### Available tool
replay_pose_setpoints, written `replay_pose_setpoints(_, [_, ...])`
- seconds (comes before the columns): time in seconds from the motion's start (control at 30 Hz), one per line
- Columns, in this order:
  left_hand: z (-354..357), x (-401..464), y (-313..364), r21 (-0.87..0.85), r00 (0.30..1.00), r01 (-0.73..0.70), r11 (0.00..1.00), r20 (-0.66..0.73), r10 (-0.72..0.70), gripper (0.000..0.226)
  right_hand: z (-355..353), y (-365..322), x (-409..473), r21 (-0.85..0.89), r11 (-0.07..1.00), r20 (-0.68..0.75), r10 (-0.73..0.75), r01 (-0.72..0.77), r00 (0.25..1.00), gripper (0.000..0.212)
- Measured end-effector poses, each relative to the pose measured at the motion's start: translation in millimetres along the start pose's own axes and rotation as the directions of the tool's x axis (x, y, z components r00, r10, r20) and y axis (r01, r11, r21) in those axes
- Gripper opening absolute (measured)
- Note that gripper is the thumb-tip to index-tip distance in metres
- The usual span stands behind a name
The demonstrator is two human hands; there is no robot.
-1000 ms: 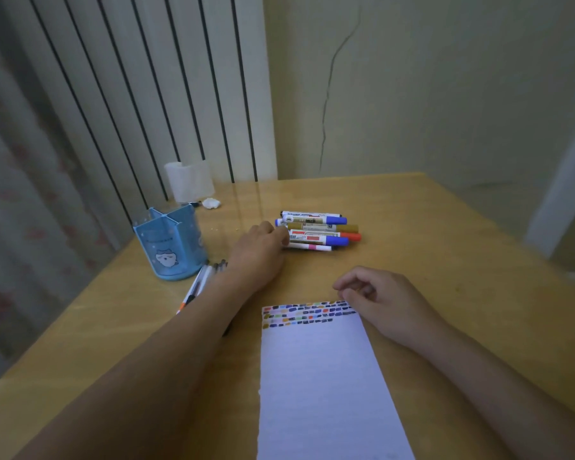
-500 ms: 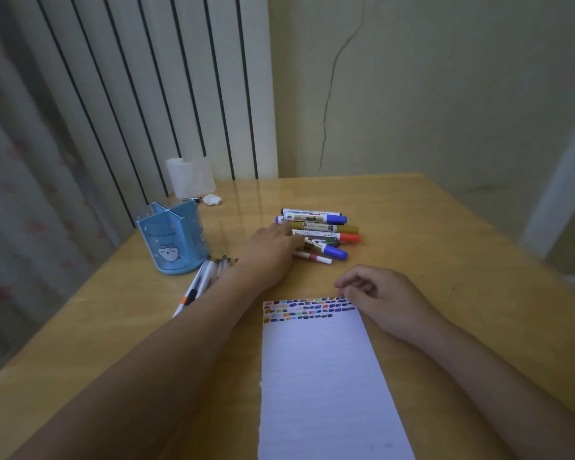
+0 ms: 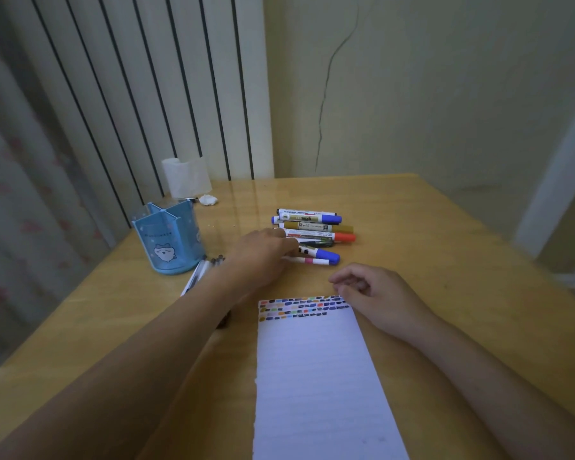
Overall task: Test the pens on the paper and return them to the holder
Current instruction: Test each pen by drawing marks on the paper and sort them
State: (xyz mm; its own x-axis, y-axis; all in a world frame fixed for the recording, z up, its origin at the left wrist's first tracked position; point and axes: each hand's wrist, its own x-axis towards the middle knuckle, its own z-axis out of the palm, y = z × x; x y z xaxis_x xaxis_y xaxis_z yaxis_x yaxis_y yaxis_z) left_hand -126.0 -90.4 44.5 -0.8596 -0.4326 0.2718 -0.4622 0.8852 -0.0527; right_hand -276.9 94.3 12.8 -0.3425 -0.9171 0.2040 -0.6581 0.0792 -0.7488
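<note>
Several markers (image 3: 316, 226) lie side by side on the wooden table (image 3: 445, 247), beyond a lined sheet of paper (image 3: 312, 376) whose top edge carries rows of colour test marks. My left hand (image 3: 263, 254) reaches over the markers' left ends, and its fingers close on a white marker with a blue cap (image 3: 322, 253), which lies skewed. A thin pen with a pink band (image 3: 312, 261) lies just in front of it. My right hand (image 3: 379, 293) rests loosely curled at the paper's top right corner and holds nothing. The blue divided pen holder (image 3: 170, 240) stands to the left.
A few thin pens (image 3: 196, 277) lie on the table beside the holder, partly hidden by my left forearm. A white tissue roll (image 3: 186, 175) and a crumpled scrap (image 3: 208, 200) sit at the back left by the radiator. The table edge runs down the left side.
My left hand has taken hold of the blue-capped marker's end and swung it out of line with the row. The right hand has stayed at the paper's corner.
</note>
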Motion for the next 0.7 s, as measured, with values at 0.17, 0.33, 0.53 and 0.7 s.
replay_pose_setpoints(0.17, [-5.9, -5.3, 5.7, -0.055, 1.000, 0.024, 0.998, 0.004, -0.024, 0.023, -1.6, -4.9, -2.3, 0.012, 1.000, -0.007, 0.005, -0.005, 1.000, 0.026])
replay_pose_setpoints(0.33, [-20.7, -25.1, 19.7, -0.198, 0.998, 0.054, 0.979, 0.001, -0.055, 0.021, -3.7, -10.7, -5.5, 0.020, 0.997, 0.016, -0.074, 0.074, 0.997, 0.053])
replay_pose_setpoints(0.53, [-34.1, -63.6, 37.2, -0.353, 0.995, -0.039, 0.935, -0.099, 0.004, 0.021, 8.6, -18.9, -9.5, 0.018, 0.987, 0.040, -0.160, 0.159, 0.986, 0.049])
replay_pose_setpoints(0.7, [-28.5, -84.7, 21.0, -0.645, 0.986, -0.007, 0.764, -0.133, -0.103, 0.026, 3.2, -12.1, -4.9, 0.101, 0.991, -0.074, -0.078, 0.085, 0.994, 0.042])
